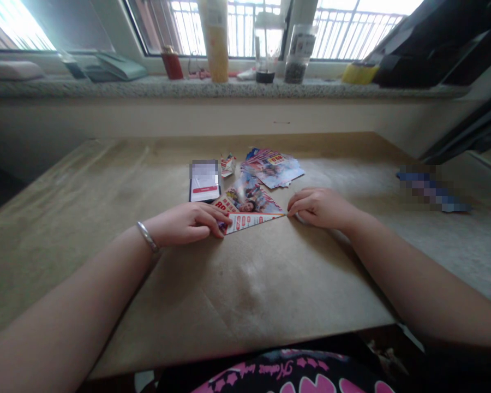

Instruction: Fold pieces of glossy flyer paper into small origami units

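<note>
A printed paper flyer lies on the table, its near edge folded up into a narrow white strip with red print that tapers to a point at the right. My left hand, with a silver bracelet at the wrist, holds the flyer's left end, fingertips bent onto the paper. At the pointed right corner, my right hand pinches the paper between thumb and fingers. Just beyond lies a fanned stack of similar flyers. A small folded paper piece sits left of that stack.
A phone with a lit screen lies beyond my left hand. Far right on the table is a blurred blue item. Bottles, a red container and a yellow object stand along the speckled windowsill.
</note>
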`<state>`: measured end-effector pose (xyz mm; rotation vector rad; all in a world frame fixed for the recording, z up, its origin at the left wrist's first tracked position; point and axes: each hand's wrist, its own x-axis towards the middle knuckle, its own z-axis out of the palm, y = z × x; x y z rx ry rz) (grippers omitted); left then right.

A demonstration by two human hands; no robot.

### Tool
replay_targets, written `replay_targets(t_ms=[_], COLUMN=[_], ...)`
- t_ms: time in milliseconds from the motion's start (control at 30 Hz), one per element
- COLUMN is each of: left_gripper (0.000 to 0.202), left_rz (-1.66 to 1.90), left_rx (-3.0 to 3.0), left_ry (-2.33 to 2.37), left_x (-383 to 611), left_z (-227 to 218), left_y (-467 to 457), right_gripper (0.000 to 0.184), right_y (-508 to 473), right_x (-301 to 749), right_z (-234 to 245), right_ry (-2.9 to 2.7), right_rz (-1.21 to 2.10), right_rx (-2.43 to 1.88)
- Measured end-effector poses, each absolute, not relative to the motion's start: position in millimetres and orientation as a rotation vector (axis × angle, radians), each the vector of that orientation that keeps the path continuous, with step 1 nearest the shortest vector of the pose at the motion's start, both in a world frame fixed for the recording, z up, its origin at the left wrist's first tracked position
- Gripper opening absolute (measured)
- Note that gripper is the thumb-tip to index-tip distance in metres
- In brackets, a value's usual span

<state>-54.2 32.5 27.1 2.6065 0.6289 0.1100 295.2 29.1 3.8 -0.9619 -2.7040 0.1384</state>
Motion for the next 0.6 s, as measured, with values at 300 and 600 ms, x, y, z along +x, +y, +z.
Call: replay_targets(t_ms=[300, 600], left_gripper=[0.026, 0.039], left_rz=[0.282, 0.247], left_rx=[2.843, 2.861], left_ry=[0.824, 0.632], left_x=[-33, -26], left_z=[18, 9], left_y=[14, 11], right_gripper=[0.022, 0.034], right_y=[29, 27], right_x=[288, 275], right_z=[-3, -8], right_ry=[-2.534, -2.285], right_rz=[0.121, 0.289], right_rx=[-1.143, -1.063])
